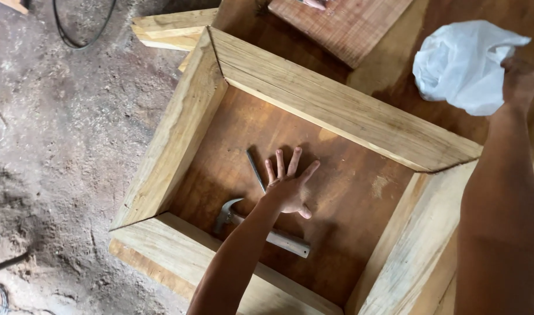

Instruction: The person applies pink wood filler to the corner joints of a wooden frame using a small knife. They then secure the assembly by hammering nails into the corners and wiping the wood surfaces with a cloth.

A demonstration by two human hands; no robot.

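Metal rod (255,170) beside left fingers (280,165)

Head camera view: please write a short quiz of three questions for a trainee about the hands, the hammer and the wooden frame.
1. True or false: the left hand lies flat with spread fingers on the brown panel inside the wooden frame.
2. What does the right hand hold? A) a white plastic bag B) a saw C) a brush
3. Which tool lies under the left forearm, inside the frame?

Key: 1 true; 2 A, the white plastic bag; 3 the hammer.
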